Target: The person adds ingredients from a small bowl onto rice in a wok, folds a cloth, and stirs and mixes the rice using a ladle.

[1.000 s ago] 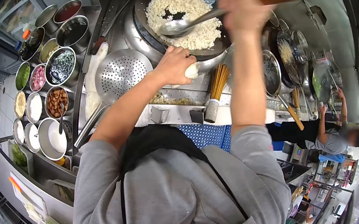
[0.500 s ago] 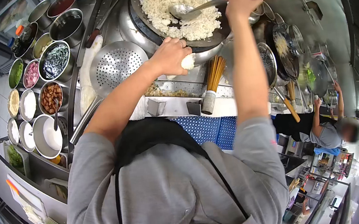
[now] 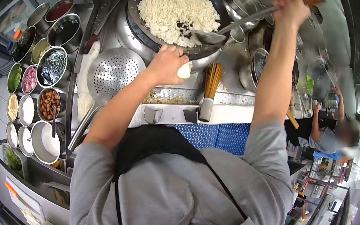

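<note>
Since half a second ago, the ladle (image 3: 209, 37) has moved from the middle of the rice (image 3: 176, 10) to its near right edge, and the right hand (image 3: 292, 10) has gone farther right. Largest is the dark wok (image 3: 134, 11), which carries the rice, widely spread, with a small bare gap beside the ladle. Right fingers are closed around the handle, its wooden end sticking out beyond them. Left hand (image 3: 166, 65) is at the wok's near rim, fingers curled on a bunched white cloth (image 3: 184, 70); whether they also grip the rim, I cannot tell
</note>
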### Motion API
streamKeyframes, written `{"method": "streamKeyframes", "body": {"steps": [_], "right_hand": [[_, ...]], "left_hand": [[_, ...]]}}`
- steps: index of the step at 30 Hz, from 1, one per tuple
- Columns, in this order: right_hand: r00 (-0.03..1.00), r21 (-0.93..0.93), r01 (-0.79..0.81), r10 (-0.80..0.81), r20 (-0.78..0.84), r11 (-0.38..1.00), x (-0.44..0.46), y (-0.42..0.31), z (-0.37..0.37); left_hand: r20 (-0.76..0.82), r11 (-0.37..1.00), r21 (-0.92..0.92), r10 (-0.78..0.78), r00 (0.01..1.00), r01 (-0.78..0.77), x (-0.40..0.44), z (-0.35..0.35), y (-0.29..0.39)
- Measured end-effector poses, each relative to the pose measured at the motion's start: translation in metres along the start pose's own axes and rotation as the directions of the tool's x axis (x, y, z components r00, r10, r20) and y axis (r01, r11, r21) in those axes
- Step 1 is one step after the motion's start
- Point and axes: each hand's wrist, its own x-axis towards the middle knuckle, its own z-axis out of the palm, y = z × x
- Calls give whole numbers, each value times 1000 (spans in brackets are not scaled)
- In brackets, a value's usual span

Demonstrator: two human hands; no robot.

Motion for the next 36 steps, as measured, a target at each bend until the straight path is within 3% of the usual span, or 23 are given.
{"method": "streamKeyframes", "body": {"steps": [1,3,5,7,10,11,15,17,19,22,24,26,27,30,31,32,34,36], "right_hand": [[991,21,137,-137,2,990,-14,-4,-5],[931,48,140,-114,-346,989,-34,61,9],[930,87,124,-85,-357,989,-43,82,28],[996,100,7,3,-94,995,-22,65,41],[997,172,-15,2,79,985,12,25,47],[964,382,-3,-98,245,924,4,23,44],[911,139,315,-341,231,939,-50,116,70],[920,1,338,-331,210,941,-51,109,110],[986,-212,152,-132,104,965,-47,61,141],[918,288,198,-280,280,937,-54,46,123],[873,446,345,-457,170,826,-80,90,116],[931,261,277,-326,167,925,-83,117,108],[940,180,218,-256,224,959,-77,102,118],[984,-207,119,-87,156,971,-71,39,140],[963,-182,245,-217,161,952,-66,30,139],[961,-47,152,-137,240,987,-84,12,131],[866,289,184,-294,404,940,-112,14,106],[949,339,239,-292,116,910,-129,99,103]], "left_hand": [[-22,1000,-4,5,1000,-5,0,3,-1],[-59,1000,5,0,998,1,-1,5,1],[-62,1000,11,12,998,-11,0,6,-1],[-47,1000,10,28,998,-28,-4,9,2],[-35,1000,15,23,999,-23,-1,6,-3],[-24,1000,13,10,1000,-10,-1,5,0],[-60,999,20,29,998,-28,-6,14,3],[-87,998,50,42,995,-38,1,6,-7],[-74,998,20,54,996,-53,-1,6,-1],[-14,1000,19,5,1000,-4,-1,5,0],[-55,999,45,25,998,-23,2,6,-6],[-65,999,37,34,997,-32,0,14,0],[-76,998,60,38,996,-34,6,9,-8],[-39,999,16,31,999,-30,-1,7,3],[-30,999,21,29,999,-29,0,5,1],[-22,1000,20,20,1000,-19,0,5,0],[-49,999,22,27,998,-26,1,8,-3],[-27,999,22,36,999,-35,1,10,-3]]}}
